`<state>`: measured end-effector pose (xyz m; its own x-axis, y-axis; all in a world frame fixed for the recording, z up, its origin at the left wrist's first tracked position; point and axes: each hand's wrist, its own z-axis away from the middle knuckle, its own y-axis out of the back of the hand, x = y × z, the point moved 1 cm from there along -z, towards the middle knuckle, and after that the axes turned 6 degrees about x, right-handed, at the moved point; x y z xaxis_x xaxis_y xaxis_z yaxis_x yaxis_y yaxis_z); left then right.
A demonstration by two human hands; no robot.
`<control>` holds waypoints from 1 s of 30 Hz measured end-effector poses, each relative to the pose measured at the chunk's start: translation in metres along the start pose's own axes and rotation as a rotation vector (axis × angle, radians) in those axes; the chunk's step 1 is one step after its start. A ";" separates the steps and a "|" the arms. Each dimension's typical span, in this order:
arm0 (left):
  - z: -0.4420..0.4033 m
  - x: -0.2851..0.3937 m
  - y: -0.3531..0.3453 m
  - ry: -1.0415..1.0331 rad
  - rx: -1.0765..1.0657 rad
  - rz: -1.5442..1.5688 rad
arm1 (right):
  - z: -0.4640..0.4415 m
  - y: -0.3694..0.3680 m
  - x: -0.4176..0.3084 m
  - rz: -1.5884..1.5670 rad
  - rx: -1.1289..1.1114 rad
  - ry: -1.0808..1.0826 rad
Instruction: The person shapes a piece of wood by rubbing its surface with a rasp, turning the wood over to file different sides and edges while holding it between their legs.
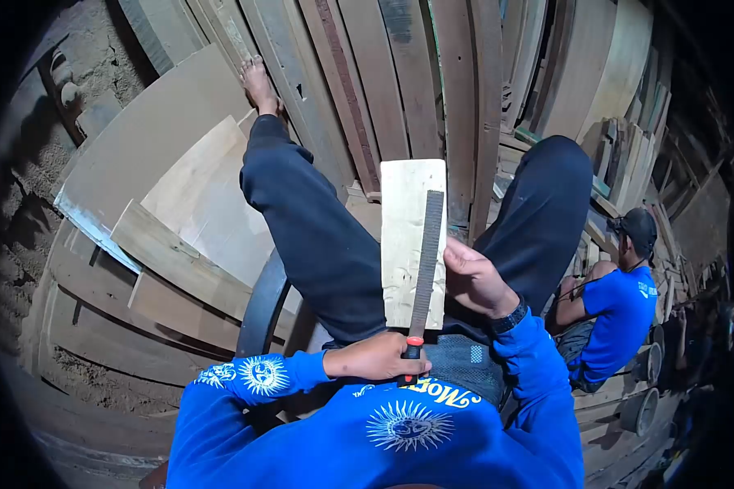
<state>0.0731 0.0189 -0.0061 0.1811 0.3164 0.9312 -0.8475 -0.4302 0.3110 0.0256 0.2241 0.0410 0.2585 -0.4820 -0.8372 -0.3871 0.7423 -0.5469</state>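
I am closing my left hand [375, 357] around the black-and-red handle [413, 352] of a file [427, 261], low in front of my waist. Its long, rough blade is pointing away from me and lying over the right part of a pale board [401, 236], slanting slightly; I cannot tell how firmly it is pressing. My right hand [479, 284] is clamping the board at its right edge, thumb at the near face, the other fingers partly hidden. The board itself is standing lengthwise in front of my lap, between my thighs, its lower end near the file's handle. Shallow dents are showing on its face.

A dark watch [510, 316] is sitting on my right wrist, just below the blue sleeve [530, 367]. I am sitting with my knees apart in dark trousers [310, 236], my bare foot [258, 81] resting on long planks [367, 73]. Wide wooden sheets [212, 196] are lying to my left. Well to my right, another person [616, 306] in a blue shirt and dark cap is sitting near more wood.
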 end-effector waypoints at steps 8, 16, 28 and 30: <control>-0.001 0.005 0.002 0.002 -0.021 -0.033 | -0.001 0.004 -0.003 -0.088 0.004 0.025; 0.001 0.001 -0.002 0.059 -0.015 -0.020 | 0.003 -0.001 -0.005 0.001 0.002 0.040; 0.002 0.002 -0.002 -0.135 0.044 -0.061 | 0.005 -0.001 -0.003 0.021 -0.135 -0.082; 0.000 -0.002 -0.001 -0.117 0.038 -0.077 | 0.007 0.000 -0.008 0.043 -0.125 -0.049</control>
<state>0.0739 0.0192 -0.0081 0.3038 0.2501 0.9193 -0.8100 -0.4403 0.3874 0.0301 0.2313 0.0483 0.2813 -0.4252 -0.8603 -0.5052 0.6966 -0.5095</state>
